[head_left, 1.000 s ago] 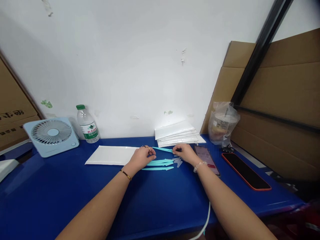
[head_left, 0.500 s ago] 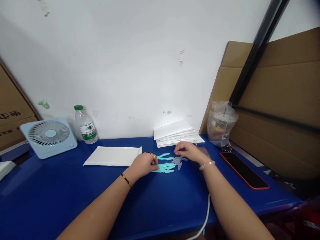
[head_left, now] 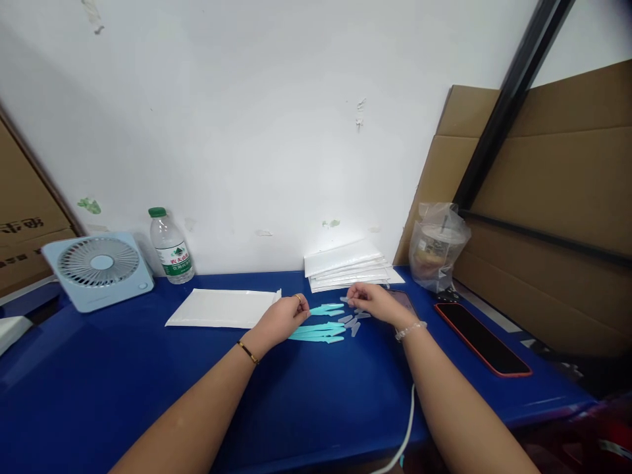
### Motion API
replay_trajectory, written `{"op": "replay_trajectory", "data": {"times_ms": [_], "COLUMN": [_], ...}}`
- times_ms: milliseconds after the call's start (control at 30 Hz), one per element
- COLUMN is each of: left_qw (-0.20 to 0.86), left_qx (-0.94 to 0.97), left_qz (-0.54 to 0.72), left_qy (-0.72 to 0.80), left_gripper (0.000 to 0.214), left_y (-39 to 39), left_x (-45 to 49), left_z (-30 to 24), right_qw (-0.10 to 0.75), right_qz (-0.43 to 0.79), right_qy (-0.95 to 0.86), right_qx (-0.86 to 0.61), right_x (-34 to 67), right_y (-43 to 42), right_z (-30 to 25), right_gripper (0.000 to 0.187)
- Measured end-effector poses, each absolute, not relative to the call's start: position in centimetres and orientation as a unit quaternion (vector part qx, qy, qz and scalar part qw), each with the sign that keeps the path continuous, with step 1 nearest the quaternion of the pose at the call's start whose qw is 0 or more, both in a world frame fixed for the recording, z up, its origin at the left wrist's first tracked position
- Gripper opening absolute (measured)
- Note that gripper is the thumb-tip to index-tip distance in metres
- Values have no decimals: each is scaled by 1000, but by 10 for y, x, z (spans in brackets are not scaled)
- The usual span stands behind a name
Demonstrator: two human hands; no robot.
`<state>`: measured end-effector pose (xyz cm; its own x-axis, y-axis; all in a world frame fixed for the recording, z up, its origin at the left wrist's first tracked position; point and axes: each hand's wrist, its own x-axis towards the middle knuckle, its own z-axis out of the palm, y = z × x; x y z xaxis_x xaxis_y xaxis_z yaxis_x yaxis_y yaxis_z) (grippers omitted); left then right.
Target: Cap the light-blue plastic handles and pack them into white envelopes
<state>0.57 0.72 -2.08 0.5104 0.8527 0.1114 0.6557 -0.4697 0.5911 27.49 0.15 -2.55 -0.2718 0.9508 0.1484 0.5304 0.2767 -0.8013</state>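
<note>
My left hand [head_left: 285, 316] is closed, thumb and fingers pinched at the left end of a turquoise eyebrow razor [head_left: 326, 309]. A second razor lies close against that one, and I cannot tell if it is gripped too. Nearer to me, several more turquoise razors [head_left: 318, 332] lie side by side on the blue table [head_left: 316, 401]. My right hand [head_left: 371, 301] pinches a small clear blade cap [head_left: 344, 299], just beyond the razor tips. Several loose clear caps [head_left: 355, 328] are scattered below its fingers, to the right of the razors.
A white padded mailer [head_left: 217, 308] lies left of my hands; more mailers [head_left: 345, 263] are stacked by the wall. A fan [head_left: 101, 270] and water bottle [head_left: 172, 253] stand at left. At right are a bagged drink cup [head_left: 437, 253], a red-edged phone [head_left: 481, 339] and a white cable [head_left: 409, 428].
My left hand has shifted up from the nearer razors to the farther ones, uncovering the nearer ones' left ends. My right hand now has a clear cap showing at its fingertips.
</note>
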Motion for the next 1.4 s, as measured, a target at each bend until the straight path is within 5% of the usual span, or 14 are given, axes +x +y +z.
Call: {"op": "replay_trajectory", "data": {"times_ms": [233, 600, 800, 1100, 1400], "left_qw": [299, 317, 321, 115, 103], "left_qx": [795, 783, 790, 834, 890], "left_qz": [250, 253, 244, 195, 139], "left_qy": [465, 471, 461, 503, 421], "left_gripper": [24, 26, 23, 12, 17], "left_y": [21, 26, 25, 19, 2], "left_x": [-1, -4, 0, 4, 13], "left_z": [-27, -31, -31, -29, -22], "right_qw": [491, 506, 461, 279, 207], "right_qz": [397, 420, 422, 256, 208], "right_qy": [-599, -580, -629, -761, -791], "right_qx": [-491, -481, -462, -527, -537], "right_x": [264, 255, 239, 268, 270], "right_y": [0, 0, -2, -2, -1], "right_z": [-20, -24, -27, -29, -32], "right_gripper": [33, 33, 30, 12, 9]}}
